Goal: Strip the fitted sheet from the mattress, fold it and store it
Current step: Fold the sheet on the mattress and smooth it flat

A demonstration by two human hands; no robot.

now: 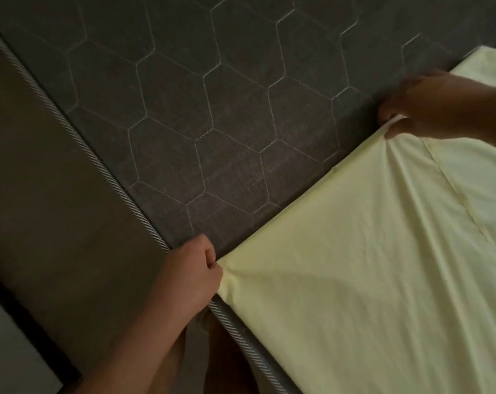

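A pale yellow fitted sheet (369,265) covers the lower right part of a dark grey mattress (212,95) quilted in hexagons. The sheet's folded edge runs diagonally from lower left to upper right. My left hand (189,277) pinches that edge at the mattress's near side, by the striped piping. My right hand (428,106) grips the same edge farther up, with fabric bunched under its fingers. Creases fan out from both grips.
Striped cord piping (78,137) marks the mattress's left border. Beyond it lies the mattress's plain side panel (56,209), and a strip of light floor (10,351) shows at the lower left. The room is dim.
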